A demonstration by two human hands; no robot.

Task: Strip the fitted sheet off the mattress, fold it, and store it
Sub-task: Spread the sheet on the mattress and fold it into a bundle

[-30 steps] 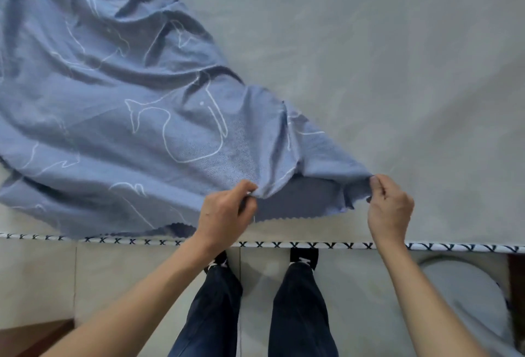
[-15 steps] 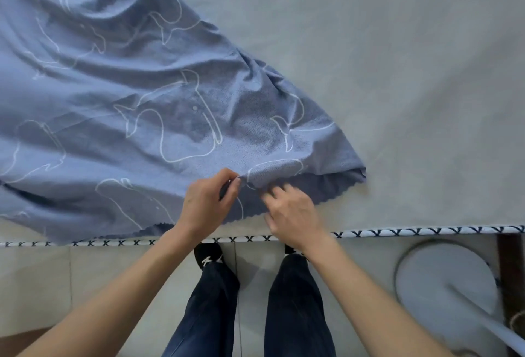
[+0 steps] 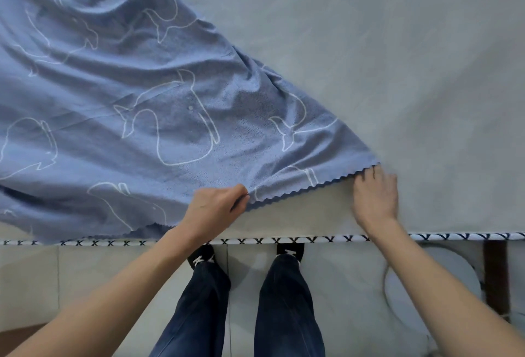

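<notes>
L hand [image 3: 217, 206] pinches blue sheet [image 3: 170, 118] hem; R hand [image 3: 375, 197] at its corner, grip unclear, on mattress [image 3: 397, 58].

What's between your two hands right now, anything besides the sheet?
Head view: only the zigzag edge of the sheet runs from the left hand to the right hand, with bare mattress beside it.
</notes>
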